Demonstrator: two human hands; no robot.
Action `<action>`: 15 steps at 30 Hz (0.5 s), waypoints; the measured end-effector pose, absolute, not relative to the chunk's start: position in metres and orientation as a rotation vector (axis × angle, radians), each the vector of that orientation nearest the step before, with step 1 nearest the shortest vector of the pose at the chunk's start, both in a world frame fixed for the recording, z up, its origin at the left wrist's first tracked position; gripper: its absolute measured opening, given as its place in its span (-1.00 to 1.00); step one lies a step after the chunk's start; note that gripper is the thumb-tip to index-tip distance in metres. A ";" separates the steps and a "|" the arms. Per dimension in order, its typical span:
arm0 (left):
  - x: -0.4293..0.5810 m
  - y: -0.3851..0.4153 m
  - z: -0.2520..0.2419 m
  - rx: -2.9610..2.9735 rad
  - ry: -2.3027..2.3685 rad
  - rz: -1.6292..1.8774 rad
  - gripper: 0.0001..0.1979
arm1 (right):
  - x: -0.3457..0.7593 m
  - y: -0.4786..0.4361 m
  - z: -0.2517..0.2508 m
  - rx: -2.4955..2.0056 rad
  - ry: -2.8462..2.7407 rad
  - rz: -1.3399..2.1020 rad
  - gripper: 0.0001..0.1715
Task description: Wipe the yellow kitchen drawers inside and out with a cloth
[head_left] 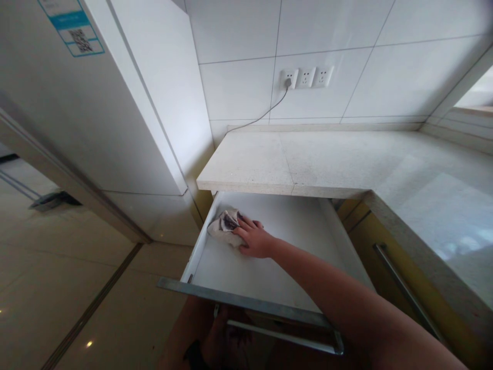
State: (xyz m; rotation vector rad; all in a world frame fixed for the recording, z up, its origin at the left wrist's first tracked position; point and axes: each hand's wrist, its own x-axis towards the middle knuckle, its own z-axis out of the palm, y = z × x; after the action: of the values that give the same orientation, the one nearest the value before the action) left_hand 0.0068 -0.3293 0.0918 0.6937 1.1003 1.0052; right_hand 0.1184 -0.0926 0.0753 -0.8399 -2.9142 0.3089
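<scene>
A crumpled whitish cloth (225, 236) with a dark patch lies in the left back part of a pulled-out white drawer (292, 267). My right hand (256, 239) reaches in from the right and presses on the cloth, its fingers bent over the edge. Below the drawer's grey front edge, my left hand (223, 326) is in shadow, with a dark band on the wrist. It is closed around the left end of the metal drawer handle (281, 336); its fingers show only dimly.
A pale stone countertop (327, 154) overhangs the drawer and turns toward me on the right. Below it is a yellowish cabinet with a bar handle (404, 288). A tall white appliance (146, 103) stands left. A cord runs from the wall sockets (307, 77) behind the counter.
</scene>
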 end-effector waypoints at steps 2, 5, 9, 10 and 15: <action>0.004 -0.329 0.099 0.679 1.119 1.014 -0.43 | 0.119 -0.091 0.075 -0.851 -2.945 0.263 -0.26; -0.003 -0.329 0.112 0.624 1.183 1.042 -0.61 | 0.122 -0.083 0.074 -1.101 -2.868 0.207 -0.31; -0.010 -0.329 0.122 0.584 1.212 1.041 -0.69 | 0.133 -0.064 0.072 -1.458 -2.674 0.138 -0.37; -0.010 -0.329 0.122 0.577 1.210 1.037 -0.70 | 0.137 -0.060 0.072 -1.535 -2.630 0.124 -0.38; 0.000 -0.330 0.117 0.539 1.180 1.015 -0.71 | 0.155 -0.044 0.074 -1.915 -2.364 0.077 -0.38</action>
State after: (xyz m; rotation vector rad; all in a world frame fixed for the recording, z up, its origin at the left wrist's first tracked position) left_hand 0.0005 -0.3298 0.1173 0.5394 1.1805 1.0150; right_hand 0.1548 -0.0445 0.0740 -1.9148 -2.3636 0.0767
